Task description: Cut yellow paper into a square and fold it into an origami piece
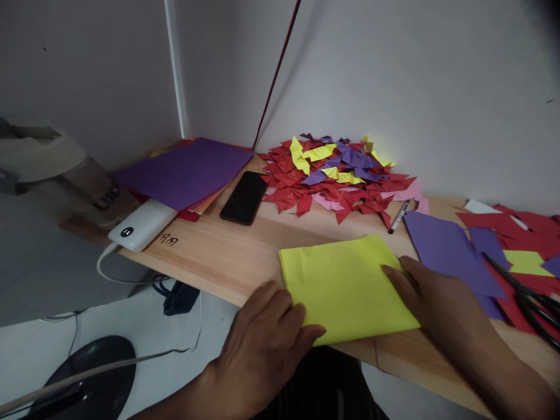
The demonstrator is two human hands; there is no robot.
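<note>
A folded sheet of yellow paper (345,286) lies at the table's front edge, its layers showing at the left side. My left hand (266,344) grips its lower left corner, thumb on top and fingers curled at the edge. On the right edge, my right hand (429,291) pinches the paper with the thumb above; the other fingers are partly hidden. Just right of that hand lie purple paper pieces (450,248) and black-handled scissors (525,291).
A heap of red, purple and yellow folded paper shapes (332,175) lies against the wall. Left of it are a black phone (244,197), a stack of sheets topped by purple paper (188,172) and a white power bank (142,224). A marker (398,217) lies nearby.
</note>
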